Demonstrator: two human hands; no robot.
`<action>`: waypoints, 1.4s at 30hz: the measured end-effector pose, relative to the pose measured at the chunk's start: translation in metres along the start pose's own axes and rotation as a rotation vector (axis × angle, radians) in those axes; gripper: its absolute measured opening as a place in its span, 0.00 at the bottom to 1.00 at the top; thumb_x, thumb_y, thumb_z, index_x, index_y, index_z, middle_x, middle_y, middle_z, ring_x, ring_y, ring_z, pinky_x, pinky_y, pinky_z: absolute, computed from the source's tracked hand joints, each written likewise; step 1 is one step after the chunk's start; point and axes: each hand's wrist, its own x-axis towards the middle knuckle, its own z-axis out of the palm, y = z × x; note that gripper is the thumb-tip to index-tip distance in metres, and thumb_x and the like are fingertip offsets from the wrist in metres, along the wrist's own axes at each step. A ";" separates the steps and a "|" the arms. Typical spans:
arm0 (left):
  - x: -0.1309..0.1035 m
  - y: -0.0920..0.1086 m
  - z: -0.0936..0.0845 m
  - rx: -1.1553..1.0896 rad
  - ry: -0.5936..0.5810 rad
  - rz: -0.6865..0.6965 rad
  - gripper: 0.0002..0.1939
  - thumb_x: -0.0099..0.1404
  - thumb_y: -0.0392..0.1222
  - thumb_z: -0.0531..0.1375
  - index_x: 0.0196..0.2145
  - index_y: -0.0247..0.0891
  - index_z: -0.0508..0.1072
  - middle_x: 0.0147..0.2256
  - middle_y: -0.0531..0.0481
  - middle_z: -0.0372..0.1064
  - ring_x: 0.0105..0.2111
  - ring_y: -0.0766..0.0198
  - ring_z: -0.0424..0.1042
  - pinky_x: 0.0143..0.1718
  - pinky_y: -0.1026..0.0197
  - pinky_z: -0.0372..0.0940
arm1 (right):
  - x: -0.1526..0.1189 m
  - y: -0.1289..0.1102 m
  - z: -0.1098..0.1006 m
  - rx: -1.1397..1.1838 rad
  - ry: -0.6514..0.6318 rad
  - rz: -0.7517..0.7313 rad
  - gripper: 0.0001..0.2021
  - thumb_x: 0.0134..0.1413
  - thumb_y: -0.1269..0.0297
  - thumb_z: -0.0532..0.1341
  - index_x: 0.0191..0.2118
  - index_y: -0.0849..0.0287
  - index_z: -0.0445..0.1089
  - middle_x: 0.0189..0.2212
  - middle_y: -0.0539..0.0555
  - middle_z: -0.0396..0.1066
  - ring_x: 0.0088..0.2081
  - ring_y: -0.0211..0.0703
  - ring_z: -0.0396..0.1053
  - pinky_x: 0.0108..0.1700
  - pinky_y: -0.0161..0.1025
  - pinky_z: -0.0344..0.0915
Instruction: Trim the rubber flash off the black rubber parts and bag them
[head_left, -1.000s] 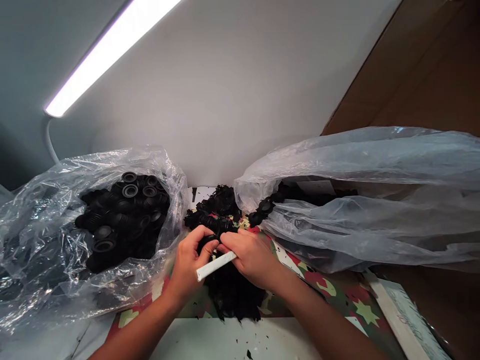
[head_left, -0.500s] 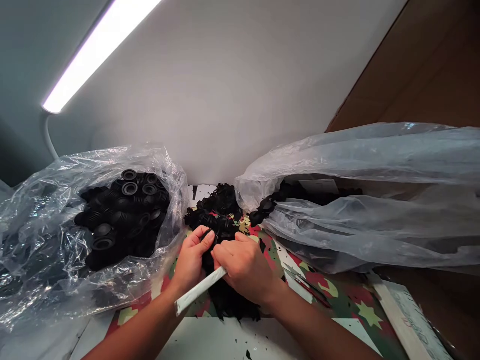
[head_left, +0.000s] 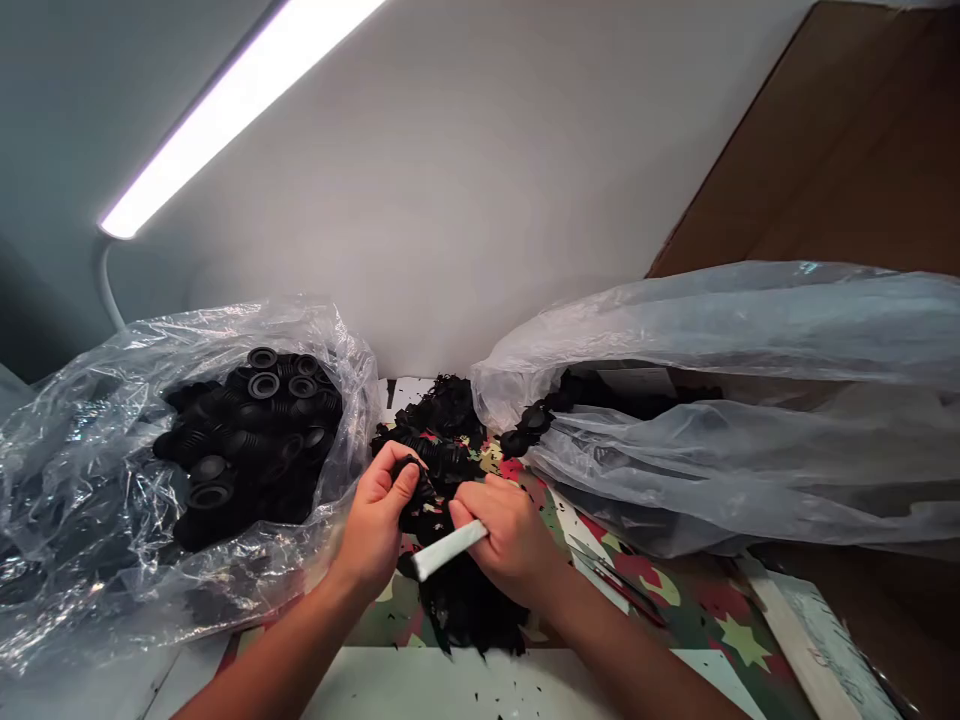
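Observation:
My left hand (head_left: 380,515) is closed, thumb and fingers pinching a black ribbed rubber part (head_left: 409,480). My right hand (head_left: 510,535) is wrapped round a white-handled tool (head_left: 450,550); its handle sticks out toward the lower left and its working end is hidden by the fist. The two hands are a little apart. Beneath and between them lies a heap of black rubber scraps (head_left: 472,610). Behind them sit more black ribbed parts (head_left: 442,455) and a second pile of scraps (head_left: 450,405).
A clear plastic bag (head_left: 82,480) on the left holds many black ribbed parts (head_left: 247,430). To the right, another plastic bag (head_left: 712,460) opens toward the middle with black parts at its mouth. Tweezers (head_left: 626,590) lie on the patterned cover (head_left: 697,600). A lamp (head_left: 240,110) hangs overhead.
My right hand has moved right, away from my left hand, taking the white-handled tool with it. The left hand still pinches the rubber part. The view has shifted slightly.

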 end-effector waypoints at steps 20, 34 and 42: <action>-0.015 0.000 0.009 0.700 0.063 0.319 0.08 0.64 0.45 0.57 0.29 0.41 0.68 0.24 0.56 0.65 0.24 0.65 0.62 0.27 0.63 0.58 | -0.001 -0.015 -0.005 -0.020 0.228 0.098 0.08 0.66 0.72 0.57 0.40 0.58 0.74 0.28 0.52 0.76 0.29 0.42 0.72 0.33 0.39 0.65; -0.017 0.001 0.010 0.829 0.025 0.359 0.07 0.66 0.44 0.57 0.31 0.41 0.69 0.24 0.55 0.67 0.25 0.63 0.65 0.29 0.62 0.58 | 0.004 0.006 -0.018 0.091 0.235 0.305 0.08 0.60 0.70 0.58 0.32 0.55 0.72 0.24 0.47 0.74 0.24 0.39 0.69 0.27 0.35 0.63; -0.015 0.001 0.010 0.816 -0.008 0.309 0.09 0.67 0.45 0.57 0.30 0.41 0.68 0.22 0.57 0.66 0.23 0.65 0.64 0.27 0.63 0.57 | 0.000 -0.002 -0.010 0.093 0.188 0.110 0.09 0.67 0.69 0.58 0.42 0.55 0.76 0.33 0.53 0.81 0.32 0.43 0.77 0.35 0.39 0.70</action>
